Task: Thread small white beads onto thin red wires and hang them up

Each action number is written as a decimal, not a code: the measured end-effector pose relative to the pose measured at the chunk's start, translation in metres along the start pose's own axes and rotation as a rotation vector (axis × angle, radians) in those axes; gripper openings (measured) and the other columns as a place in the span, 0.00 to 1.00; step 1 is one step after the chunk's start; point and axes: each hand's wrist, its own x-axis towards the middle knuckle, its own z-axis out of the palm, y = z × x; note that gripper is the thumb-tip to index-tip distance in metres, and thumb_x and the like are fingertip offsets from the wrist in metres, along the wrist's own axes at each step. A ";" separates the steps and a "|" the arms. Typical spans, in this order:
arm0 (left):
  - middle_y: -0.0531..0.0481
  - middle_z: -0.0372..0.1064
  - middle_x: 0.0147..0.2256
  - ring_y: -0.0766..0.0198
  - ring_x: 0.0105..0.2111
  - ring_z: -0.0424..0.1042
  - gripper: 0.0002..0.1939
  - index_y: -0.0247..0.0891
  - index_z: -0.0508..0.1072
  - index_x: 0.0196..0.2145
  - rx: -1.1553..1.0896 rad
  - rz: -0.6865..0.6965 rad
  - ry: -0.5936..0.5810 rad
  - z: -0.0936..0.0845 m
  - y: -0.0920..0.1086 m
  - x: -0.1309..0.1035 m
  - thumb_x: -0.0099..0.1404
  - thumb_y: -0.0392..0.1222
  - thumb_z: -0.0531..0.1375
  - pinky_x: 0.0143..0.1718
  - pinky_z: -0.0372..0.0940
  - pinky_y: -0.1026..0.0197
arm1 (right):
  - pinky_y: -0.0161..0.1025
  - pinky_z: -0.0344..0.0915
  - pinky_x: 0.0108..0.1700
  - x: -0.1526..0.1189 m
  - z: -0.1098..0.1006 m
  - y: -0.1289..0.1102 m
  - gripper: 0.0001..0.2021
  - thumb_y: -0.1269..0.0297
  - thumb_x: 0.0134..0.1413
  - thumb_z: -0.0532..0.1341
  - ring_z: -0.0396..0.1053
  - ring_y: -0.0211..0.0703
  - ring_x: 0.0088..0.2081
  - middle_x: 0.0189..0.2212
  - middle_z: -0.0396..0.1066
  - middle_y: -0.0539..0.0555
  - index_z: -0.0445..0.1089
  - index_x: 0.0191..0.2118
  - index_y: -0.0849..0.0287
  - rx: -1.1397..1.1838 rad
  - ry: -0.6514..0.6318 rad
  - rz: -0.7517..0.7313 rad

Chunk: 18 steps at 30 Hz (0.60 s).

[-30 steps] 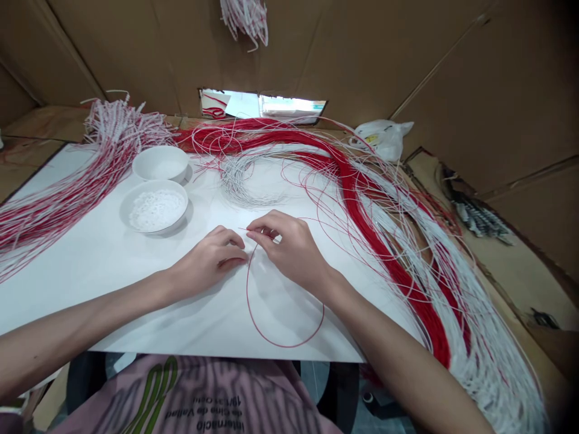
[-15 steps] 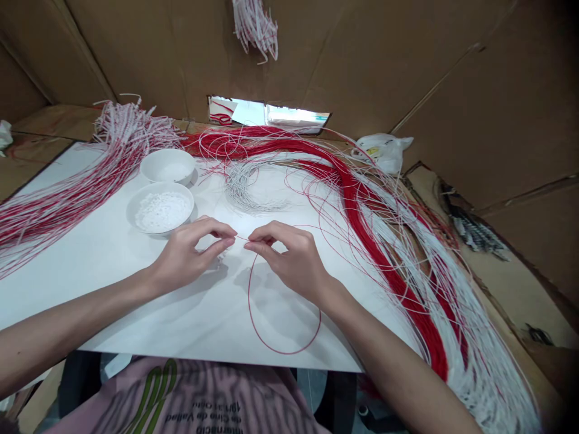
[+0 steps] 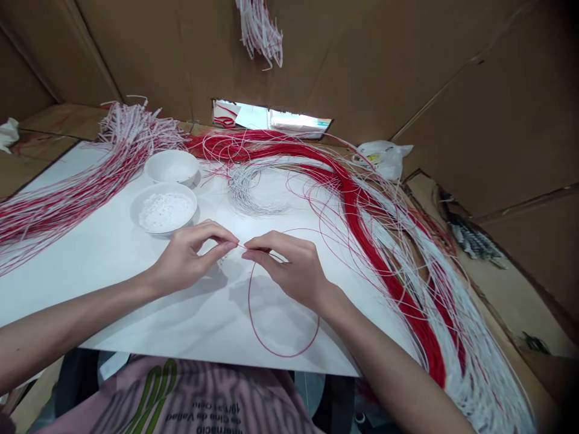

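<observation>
My left hand (image 3: pixel 183 256) is closed in a pinch on a thin red wire (image 3: pixel 284 356), its fingertips close to those of my right hand. With thumb and forefinger, my right hand (image 3: pixel 292 262) also pinches the wire, and a very short stretch spans the gap between the hands. From there the wire hangs in a wide loop low over the table. Small white bits show under my left fingers, partly hidden. Beyond my left hand stands a white bowl (image 3: pixel 134 217) of small white bead-like pieces, with a second white bowl (image 3: pixel 172 160) behind it.
Bundled red and white strands (image 3: pixel 348 199) curve along the table's back and right side. Another bundle (image 3: pixel 131 129) with thick whitish ends lies at left. A coil of white wire (image 3: pixel 244 190) rests mid-table. Cardboard walls (image 3: pixel 384 60) enclose the white table (image 3: pixel 190 331).
My right hand has tilted slightly and come a little lower, with its fingertips nearer my left fingertips. The view has shifted a little. Both hands keep their pinch on the wire.
</observation>
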 end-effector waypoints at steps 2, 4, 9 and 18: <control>0.48 0.75 0.35 0.62 0.36 0.74 0.05 0.41 0.76 0.38 -0.068 -0.042 0.002 0.001 0.001 -0.001 0.66 0.37 0.60 0.38 0.69 0.59 | 0.36 0.70 0.38 0.000 0.000 -0.001 0.03 0.70 0.59 0.63 0.74 0.38 0.34 0.33 0.77 0.51 0.74 0.38 0.56 -0.003 0.015 -0.015; 0.47 0.75 0.36 0.62 0.37 0.74 0.04 0.40 0.76 0.38 -0.103 -0.066 0.002 0.001 0.002 -0.002 0.65 0.38 0.61 0.38 0.70 0.59 | 0.37 0.71 0.39 0.001 0.000 -0.001 0.04 0.70 0.61 0.61 0.74 0.39 0.35 0.34 0.77 0.52 0.74 0.38 0.56 -0.018 0.021 -0.021; 0.47 0.75 0.36 0.61 0.37 0.74 0.04 0.39 0.77 0.37 -0.157 -0.111 0.001 0.002 0.007 -0.003 0.65 0.38 0.61 0.39 0.71 0.59 | 0.37 0.70 0.37 0.001 0.001 -0.003 0.04 0.70 0.62 0.59 0.72 0.38 0.34 0.32 0.75 0.52 0.72 0.38 0.57 -0.067 0.014 -0.052; 0.49 0.76 0.34 0.64 0.35 0.75 0.04 0.40 0.77 0.35 -0.261 -0.193 0.046 0.003 0.013 -0.004 0.61 0.35 0.64 0.37 0.72 0.62 | 0.36 0.67 0.31 0.001 0.003 -0.008 0.04 0.73 0.62 0.57 0.66 0.37 0.31 0.29 0.70 0.52 0.67 0.37 0.58 -0.054 0.019 -0.061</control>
